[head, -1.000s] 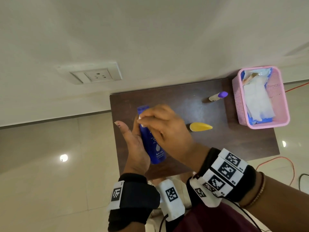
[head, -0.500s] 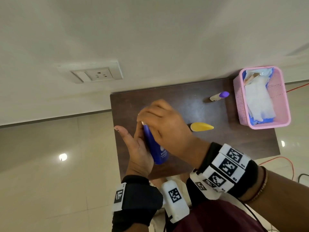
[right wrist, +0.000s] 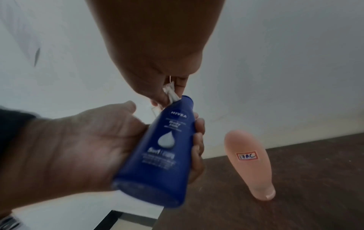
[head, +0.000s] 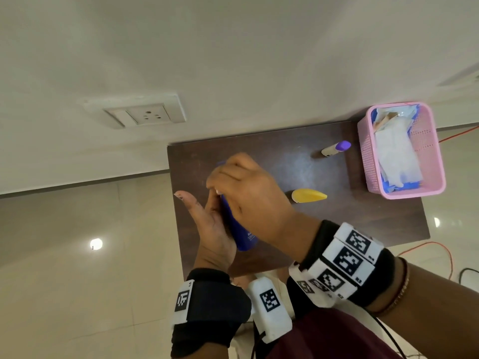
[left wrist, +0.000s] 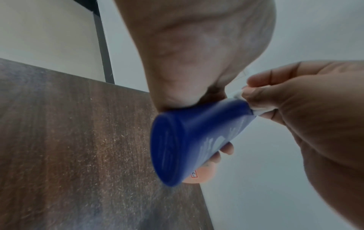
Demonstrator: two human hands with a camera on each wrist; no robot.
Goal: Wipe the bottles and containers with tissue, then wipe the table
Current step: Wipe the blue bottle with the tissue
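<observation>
My left hand (head: 207,224) grips a dark blue lotion bottle (head: 239,229) (right wrist: 157,154) above the left part of the dark wooden table (head: 363,224). The thumb sticks out straight and the fingers (right wrist: 198,140) curl round the far side. My right hand (head: 246,187) pinches a small wad of white tissue (right wrist: 171,93) (left wrist: 256,109) against the bottle's cap end (left wrist: 232,109). A yellow-orange bottle (head: 307,195) (right wrist: 250,163) stands on the table to the right. A small white tube with a purple cap (head: 335,148) stands further back.
A pink plastic basket (head: 430,187) holding white tissues and a blue pack sits at the table's right end. The table backs onto a white wall with a socket plate (head: 147,114). An orange cable (head: 440,250) lies on the tiled floor to the right.
The right hand with the tissue has slid up the blue bottle to its cap end, now covering the top. The left hand keeps its hold and has tilted the bottle slightly.
</observation>
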